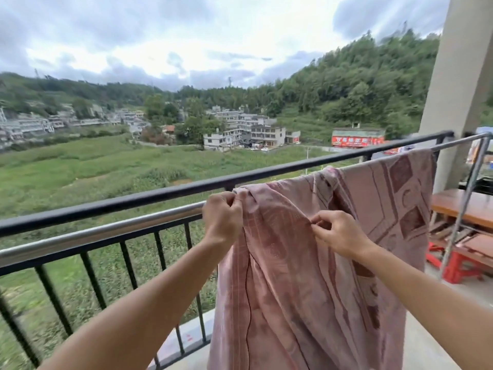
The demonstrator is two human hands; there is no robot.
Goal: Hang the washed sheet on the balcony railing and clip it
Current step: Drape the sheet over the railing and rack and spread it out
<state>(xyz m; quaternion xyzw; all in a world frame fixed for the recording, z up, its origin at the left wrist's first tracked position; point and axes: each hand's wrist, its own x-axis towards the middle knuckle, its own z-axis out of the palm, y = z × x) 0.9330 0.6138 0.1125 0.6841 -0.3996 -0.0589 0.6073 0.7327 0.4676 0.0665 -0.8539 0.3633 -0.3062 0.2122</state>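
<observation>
Hanging over a shiny silver bar (106, 231), the pink sheet (293, 289) with darker squares and lines on it falls down in long folds toward the balcony floor (432, 343). The silver bar runs just inside the black railing (133, 200), a little lower than its top rail, and the sheet covers the right part of the bar. The sheet is bunched and wrinkled on its left side and lies flatter on its right side. The left hand (221, 217) is up at the bar, where its fingers and thumb pinch the top left corner of the sheet, right where the cloth goes over the bar. The right hand (338, 233) is a bit lower and to the right, and its fingertips pinch a small fold on the front of the sheet. Both arms are bare and reach forward. At the right stands a big pale pillar (458, 76). Near its foot there is a brown wooden bench (464, 206) and a red stool (461, 268) with brown boards by it. Past the railing lie green fields (93, 169), white and grey houses (245, 132), a hill full of trees (360, 84) — and a cloudy sky (160, 36)
</observation>
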